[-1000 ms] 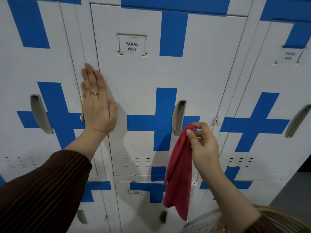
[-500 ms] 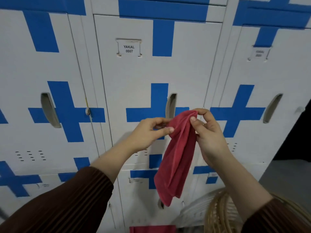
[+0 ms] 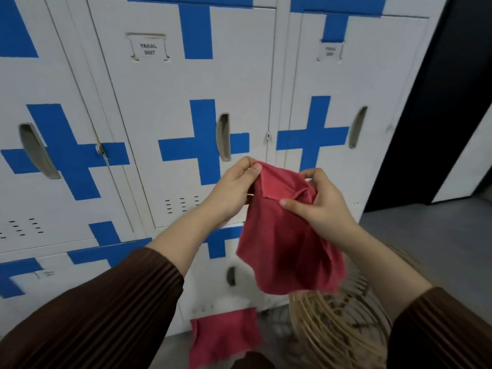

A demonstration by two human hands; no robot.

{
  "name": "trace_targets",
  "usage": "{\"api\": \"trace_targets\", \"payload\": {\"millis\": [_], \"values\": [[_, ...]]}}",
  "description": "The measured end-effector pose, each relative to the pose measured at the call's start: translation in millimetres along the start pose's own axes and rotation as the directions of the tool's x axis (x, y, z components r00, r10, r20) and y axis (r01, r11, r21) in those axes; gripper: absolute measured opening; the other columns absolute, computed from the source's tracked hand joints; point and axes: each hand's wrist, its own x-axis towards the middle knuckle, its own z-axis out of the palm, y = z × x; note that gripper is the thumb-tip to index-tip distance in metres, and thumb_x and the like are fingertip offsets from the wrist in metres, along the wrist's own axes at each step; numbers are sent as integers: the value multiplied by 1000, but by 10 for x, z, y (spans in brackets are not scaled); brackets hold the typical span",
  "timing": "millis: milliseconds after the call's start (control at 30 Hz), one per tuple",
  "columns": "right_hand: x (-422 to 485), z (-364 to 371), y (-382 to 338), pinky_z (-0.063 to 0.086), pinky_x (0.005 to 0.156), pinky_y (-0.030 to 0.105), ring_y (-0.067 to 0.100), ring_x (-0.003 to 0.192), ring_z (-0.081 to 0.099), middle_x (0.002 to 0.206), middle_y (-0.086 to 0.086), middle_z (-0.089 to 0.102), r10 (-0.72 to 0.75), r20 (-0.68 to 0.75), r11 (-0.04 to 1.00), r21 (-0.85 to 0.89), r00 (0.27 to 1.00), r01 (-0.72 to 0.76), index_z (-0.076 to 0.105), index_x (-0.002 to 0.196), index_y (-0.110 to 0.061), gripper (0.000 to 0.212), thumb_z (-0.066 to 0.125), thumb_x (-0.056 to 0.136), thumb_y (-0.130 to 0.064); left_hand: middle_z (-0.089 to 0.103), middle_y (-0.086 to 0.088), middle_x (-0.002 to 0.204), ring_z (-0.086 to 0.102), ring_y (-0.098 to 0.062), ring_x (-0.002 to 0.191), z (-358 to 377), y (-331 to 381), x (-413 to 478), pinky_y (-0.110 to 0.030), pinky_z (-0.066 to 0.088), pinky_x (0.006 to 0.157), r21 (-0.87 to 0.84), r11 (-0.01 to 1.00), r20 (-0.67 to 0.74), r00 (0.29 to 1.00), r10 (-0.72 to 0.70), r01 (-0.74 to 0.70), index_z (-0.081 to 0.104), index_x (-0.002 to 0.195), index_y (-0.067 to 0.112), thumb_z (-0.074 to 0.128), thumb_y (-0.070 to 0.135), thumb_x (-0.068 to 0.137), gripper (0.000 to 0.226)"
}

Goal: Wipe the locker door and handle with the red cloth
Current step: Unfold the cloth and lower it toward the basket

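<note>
A red cloth hangs in front of the lockers, held at its top edge by both hands. My left hand pinches its upper left corner. My right hand grips the upper right part, thumb on the front. Behind them is the white locker door with a blue cross, labelled YAKAL 0007. Its recessed handle sits just above my left hand. The cloth touches neither door nor handle.
A second red cloth lies on the floor at the foot of the lockers. A woven wicker basket stands low right. Neighbouring lockers flank the door left and right. A dark opening is at far right.
My left hand left the locker door, came down to the cloth and took its top corner. Both hands have pulled the cloth's top edge apart. The view tilted down.
</note>
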Motion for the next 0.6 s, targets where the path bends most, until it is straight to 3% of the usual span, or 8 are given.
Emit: {"api": "trace_targets", "payload": {"millis": [100, 167, 233, 333, 400, 467, 533, 600], "values": [[-172, -217, 175, 35, 59, 10, 2, 63, 49, 72, -9, 51, -25, 20, 978, -208, 999, 29, 57, 98, -13, 28, 69, 75, -2, 44, 4, 67, 42, -7, 60, 145, -32, -44, -18, 38, 57, 26, 1000, -33, 999, 15, -14, 47, 82, 19, 35, 24, 101, 23], [-320, -326, 340, 28, 56, 22, 16, 67, 47, 66, -7, 48, 17, 63, 913, -407, 998, 10, 56, 78, -13, 12, 60, 81, -2, 43, 4, 67, 38, -9, 62, 227, -97, -59, -19, 34, 56, 71, 997, -31, 999, 35, -33, 48, 81, 20, 36, 24, 101, 23], [-475, -382, 546, 22, 56, 29, 23, 69, 47, 64, -1, 50, 116, 116, 857, -513, 986, -41, 54, 75, -10, 15, 51, 88, -4, 45, 5, 68, 39, -9, 64, 289, -163, -67, -21, 34, 58, 90, 995, -39, 998, 44, -40, 48, 80, 21, 37, 24, 101, 24], [-709, -546, 856, 38, 63, 30, 25, 79, 59, 83, 5, 64, 220, 144, 890, -434, 965, -138, 62, 95, -14, 15, 50, 90, -7, 47, 7, 66, 41, -4, 59, 351, -281, -63, -17, 36, 55, 72, 997, -61, 998, 23, -18, 48, 80, 21, 36, 23, 101, 25], [-777, -701, 974, 44, 68, 26, 11, 76, 61, 79, -10, 66, 210, 157, 936, -317, 965, -152, 63, 84, -26, 18, 55, 89, -11, 47, 7, 67, 41, -5, 60, 324, -393, -52, -18, 36, 54, 101, 994, -77, 997, -21, 29, 49, 80, 22, 36, 25, 101, 25], [-781, -850, 1030, 39, 61, 22, -2, 59, 53, 56, -18, 58, 195, 171, 944, -301, 966, -138, 54, 61, -28, 30, 59, 87, -14, 46, 6, 69, 40, -8, 63, 298, -557, -35, -21, 34, 55, 136, 987, -73, 995, -70, 80, 49, 80, 22, 36, 27, 101, 26], [-763, -964, 1097, 33, 54, 24, 1, 47, 43, 46, -11, 46, 259, 193, 932, -309, 946, -191, 46, 49, -22, 40, 61, 86, -18, 47, 7, 68, 40, -9, 61, 288, -735, -29, -23, 34, 57, 190, 972, -53, 990, -131, 139, 50, 80, 22, 36, 27, 101, 25], [-721, -1078, 1281, 32, 53, 26, 6, 48, 41, 49, -6, 43, 349, 221, 903, -339, 911, -264, 49, 49, -13, 40, 62, 85, -23, 47, 6, 68, 41, -9, 60, 349, -968, 16, -25, 34, 58, 223, 954, -31, 980, -198, 200, 51, 81, 21, 37, 27, 101, 25]]}}
